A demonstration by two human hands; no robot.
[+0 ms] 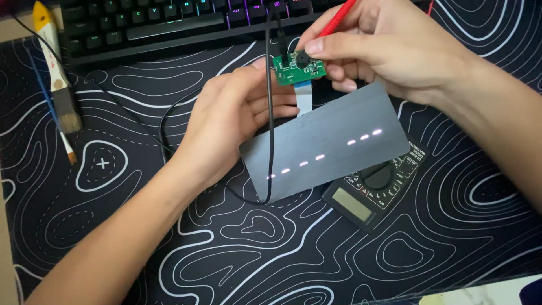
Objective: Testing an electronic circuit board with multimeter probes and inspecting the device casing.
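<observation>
Lying nearest, lower right of centre: black multimeter [372,189] w/ grey screen, partly under a grey reflective panel [324,148] showing a row of light dashes. Left hand [226,121], mid-frame, fingers closed on the panel's white ribbon strip [304,96] & a black probe lead [269,113]. Above it, small green circuit board [299,69], upper centre. Right hand [389,48] pinches a red probe [337,18] onto the board. Farther: brush [56,73] upper left, keyboard [169,25] along top edge, all on a black contour-pattern mat [271,248].
</observation>
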